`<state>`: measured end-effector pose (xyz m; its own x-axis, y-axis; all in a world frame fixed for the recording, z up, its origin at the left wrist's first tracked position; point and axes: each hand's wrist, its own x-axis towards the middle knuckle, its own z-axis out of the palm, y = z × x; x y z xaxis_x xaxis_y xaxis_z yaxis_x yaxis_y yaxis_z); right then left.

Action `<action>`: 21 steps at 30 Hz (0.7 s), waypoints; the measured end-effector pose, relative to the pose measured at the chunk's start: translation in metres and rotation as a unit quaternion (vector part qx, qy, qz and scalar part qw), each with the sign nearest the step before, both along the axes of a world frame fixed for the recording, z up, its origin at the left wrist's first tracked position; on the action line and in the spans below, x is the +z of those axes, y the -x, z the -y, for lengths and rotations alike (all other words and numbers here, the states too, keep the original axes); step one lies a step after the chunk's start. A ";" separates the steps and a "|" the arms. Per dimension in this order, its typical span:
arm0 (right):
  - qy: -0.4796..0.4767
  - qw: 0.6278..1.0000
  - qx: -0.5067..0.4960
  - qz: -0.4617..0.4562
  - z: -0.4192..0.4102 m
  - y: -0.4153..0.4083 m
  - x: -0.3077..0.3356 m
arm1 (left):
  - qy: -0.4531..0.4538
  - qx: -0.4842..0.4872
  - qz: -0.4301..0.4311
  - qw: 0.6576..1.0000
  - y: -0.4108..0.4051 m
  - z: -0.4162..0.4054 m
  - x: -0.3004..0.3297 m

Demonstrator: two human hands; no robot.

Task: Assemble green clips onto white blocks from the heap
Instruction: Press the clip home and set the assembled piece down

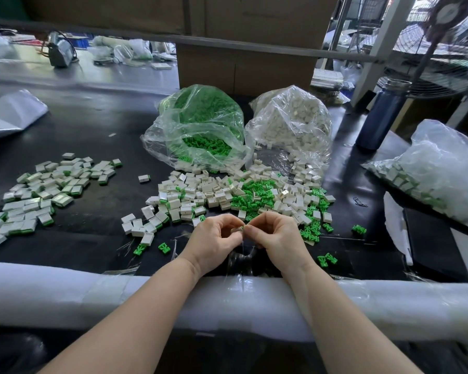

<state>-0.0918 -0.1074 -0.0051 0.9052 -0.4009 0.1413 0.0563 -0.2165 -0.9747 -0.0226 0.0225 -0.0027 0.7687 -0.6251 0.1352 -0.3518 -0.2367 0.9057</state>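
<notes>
Left hand (214, 236) and right hand (277, 234) pinching one small white plastic block (237, 229) and green plastic clip (244, 227) together — risk of skewed seating or slippage under off-square pressure.

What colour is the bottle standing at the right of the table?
Dark blue bottle, silver rim; head view.

Matt black tabletop (92, 136), glossy clear plastic bags (200, 122), smooth plastic green clips (257, 198), white blocks (189, 195), cardboard box (243, 66)
</notes>
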 end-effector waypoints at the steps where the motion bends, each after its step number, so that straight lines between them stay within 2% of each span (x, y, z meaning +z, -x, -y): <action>1: -0.003 1.000 0.005 0.001 0.000 0.000 0.000 | -0.001 0.001 0.001 1.000 0.000 0.000 0.000; 7: -0.005 1.000 0.024 0.003 0.000 0.002 0.001 | -0.001 0.016 0.021 1.000 -0.003 -0.001 0.001; 12: -0.034 0.999 0.027 -0.004 -0.001 -0.001 -0.001 | 0.039 0.011 -0.010 0.999 -0.004 -0.002 0.002; 17: -0.015 0.995 0.088 -0.032 -0.003 -0.002 0.000 | 0.018 -0.028 -0.010 0.999 -0.001 -0.002 0.003; 21: -0.050 0.994 0.092 -0.031 -0.002 -0.001 0.000 | -0.006 -0.044 0.020 0.999 -0.001 -0.001 0.004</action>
